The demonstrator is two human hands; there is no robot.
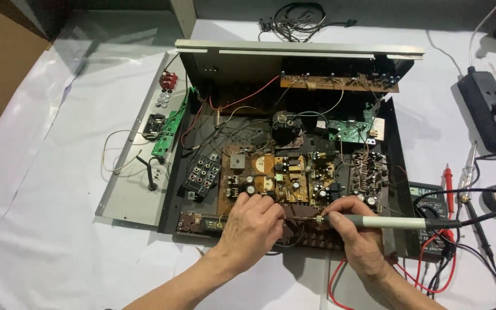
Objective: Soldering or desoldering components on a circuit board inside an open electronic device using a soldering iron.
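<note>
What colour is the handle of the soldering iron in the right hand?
Pale grey-green, with a black rear end: the soldering iron in the right hand, shown in the head view.

We see a soldering iron (383, 222) with a matt pale plastic grip and a thin metal tip. The open chassis (397, 166) looks like matt black sheet metal, its detached side panel (130, 195) dull bare grey metal. White cloth (41, 229), smooth and faintly creased, covers the table.

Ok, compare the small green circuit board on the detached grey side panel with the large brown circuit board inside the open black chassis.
The small green circuit board is narrow and tilted, on the detached grey side panel; the large brown circuit board is wide and lies flat in the open black chassis. The green one is far from both hands; the left hand rests at the brown one's edge. Both have wires attached.
</note>
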